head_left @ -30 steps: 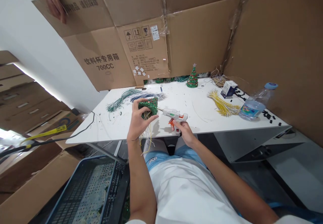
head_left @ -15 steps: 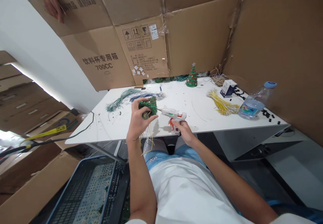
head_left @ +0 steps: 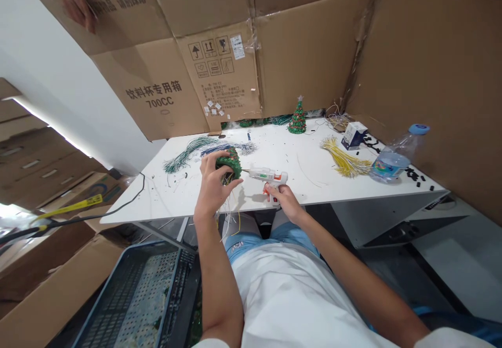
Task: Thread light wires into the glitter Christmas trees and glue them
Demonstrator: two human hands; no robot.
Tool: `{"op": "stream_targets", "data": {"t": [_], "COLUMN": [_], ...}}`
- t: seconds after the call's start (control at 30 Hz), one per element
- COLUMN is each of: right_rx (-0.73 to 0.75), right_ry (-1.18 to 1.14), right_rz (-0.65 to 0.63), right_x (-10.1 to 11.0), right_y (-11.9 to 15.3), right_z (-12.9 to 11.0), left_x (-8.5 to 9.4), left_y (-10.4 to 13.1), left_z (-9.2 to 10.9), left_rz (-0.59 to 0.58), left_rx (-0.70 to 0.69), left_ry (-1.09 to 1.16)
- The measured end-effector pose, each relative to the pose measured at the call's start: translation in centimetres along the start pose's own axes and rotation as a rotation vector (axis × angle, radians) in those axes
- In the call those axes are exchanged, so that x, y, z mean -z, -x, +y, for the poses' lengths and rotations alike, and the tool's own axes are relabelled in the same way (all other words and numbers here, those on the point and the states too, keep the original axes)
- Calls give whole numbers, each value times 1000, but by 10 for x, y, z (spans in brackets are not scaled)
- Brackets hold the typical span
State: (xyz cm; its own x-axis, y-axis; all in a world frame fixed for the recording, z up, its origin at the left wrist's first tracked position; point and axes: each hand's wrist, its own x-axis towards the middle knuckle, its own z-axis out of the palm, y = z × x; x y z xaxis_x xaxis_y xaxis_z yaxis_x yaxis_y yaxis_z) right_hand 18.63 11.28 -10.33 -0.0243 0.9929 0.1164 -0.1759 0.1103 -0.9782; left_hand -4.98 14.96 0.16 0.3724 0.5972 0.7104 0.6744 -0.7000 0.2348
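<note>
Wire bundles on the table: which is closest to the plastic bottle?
The yellow bundle: its right end lies beside the plastic bottle, while the green bundle and blue bundle lie much farther left, beyond the left hand.

One held tree (head_left: 234, 161), one standing tree (head_left: 297, 120), one glue gun (head_left: 262, 174), one bottle (head_left: 392, 164), one crate (head_left: 122, 285).
</note>
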Motion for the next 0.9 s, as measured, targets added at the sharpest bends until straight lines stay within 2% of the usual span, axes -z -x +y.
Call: {"op": "stream_targets", "data": {"t": [0.4, 0.67, 0.9], "right_rx": [7, -1, -11], "right_ry": [8, -23, -54], "right_rz": [18, 23, 0], "right_x": [3, 0, -2], "right_y": [-2, -1, 0], "right_z": [4, 1, -3], "left_x": [0, -1, -3], "left_y": [-2, -2, -3], "left_z": [3, 2, 2], "left_rz": [-15, -1, 15], "left_rx": [4, -29, 1], "left_ry": [-19, -20, -11]}}
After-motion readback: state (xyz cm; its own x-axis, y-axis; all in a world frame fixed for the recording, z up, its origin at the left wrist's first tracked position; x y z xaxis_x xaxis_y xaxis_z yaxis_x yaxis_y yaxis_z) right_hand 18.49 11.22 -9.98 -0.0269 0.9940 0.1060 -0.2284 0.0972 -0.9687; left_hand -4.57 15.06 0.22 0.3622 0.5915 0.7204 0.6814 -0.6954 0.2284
